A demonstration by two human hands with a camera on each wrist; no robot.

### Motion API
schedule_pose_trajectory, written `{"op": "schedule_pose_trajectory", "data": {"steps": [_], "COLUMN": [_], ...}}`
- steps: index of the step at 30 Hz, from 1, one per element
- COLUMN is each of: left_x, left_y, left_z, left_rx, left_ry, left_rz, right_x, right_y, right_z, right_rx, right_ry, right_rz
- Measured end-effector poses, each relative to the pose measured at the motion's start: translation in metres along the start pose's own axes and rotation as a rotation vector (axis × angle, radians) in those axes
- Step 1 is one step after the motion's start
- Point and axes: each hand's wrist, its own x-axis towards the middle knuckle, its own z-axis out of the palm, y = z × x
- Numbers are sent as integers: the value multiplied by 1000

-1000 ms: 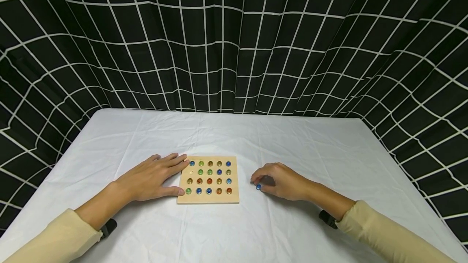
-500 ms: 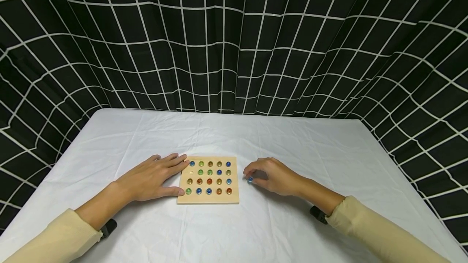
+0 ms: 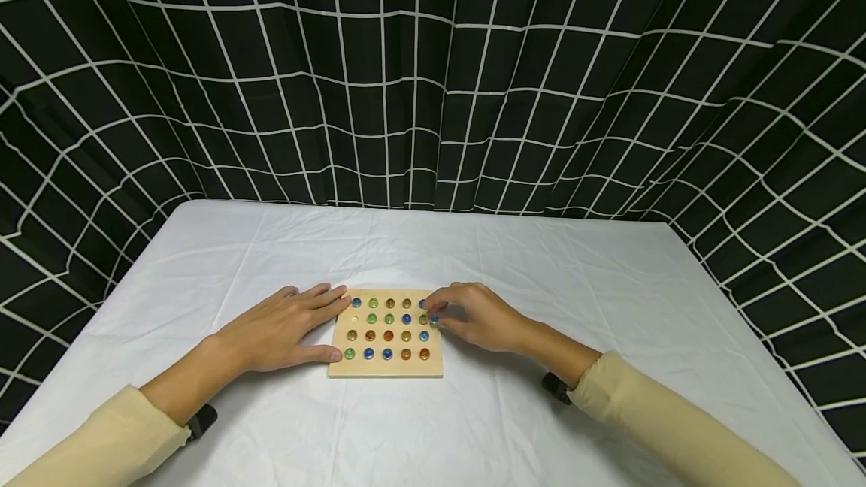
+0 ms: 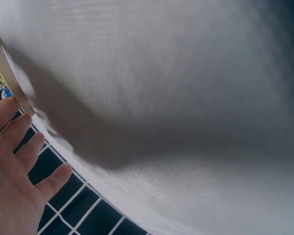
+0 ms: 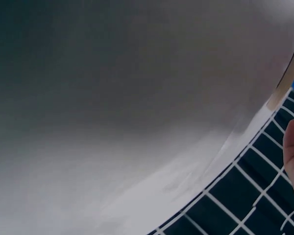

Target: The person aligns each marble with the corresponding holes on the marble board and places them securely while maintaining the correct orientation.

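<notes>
A pale wooden board (image 3: 386,371) lies on the table with rows of coloured glass marbles in blue, green, amber and red. One spot (image 3: 355,319) in its second row, near the left edge, looks pale and uncoloured. My left hand (image 3: 280,329) rests with straight, spread fingers at the board's left edge; in the left wrist view, fingertips (image 4: 12,103) meet the board's side. My right hand (image 3: 483,318) pinches a blue marble (image 3: 435,319) between thumb and fingers over the right edge, beside the second row. Its fingers partly cover the top right marble.
A white cloth (image 3: 406,434) with shallow creases covers the table. Behind and at both sides hangs a black curtain (image 3: 433,81) with a white grid. A dark wrist camera (image 3: 556,388) sits under the right sleeve's cuff, another (image 3: 201,421) at the left.
My right hand has moved left and slightly away from me, carrying the blue marble off the cloth to the board's right edge. The left hand and the board stay put.
</notes>
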Motion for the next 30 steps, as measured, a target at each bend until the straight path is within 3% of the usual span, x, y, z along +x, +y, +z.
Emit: {"op": "schedule_pose_trajectory", "data": {"steps": [10,30], "left_x": [-2,0], "left_y": [0,-1], "left_z": [-1,-1], "left_rx": [-3,-6], "left_ry": [1,-8], "left_rz": [-7,-2], "right_x": [24,54], "right_y": [-14,-31], "right_z": [12,30], "right_rx": [-16,-60], "right_ry": [10,-62], "right_rz": [-3,-33]}}
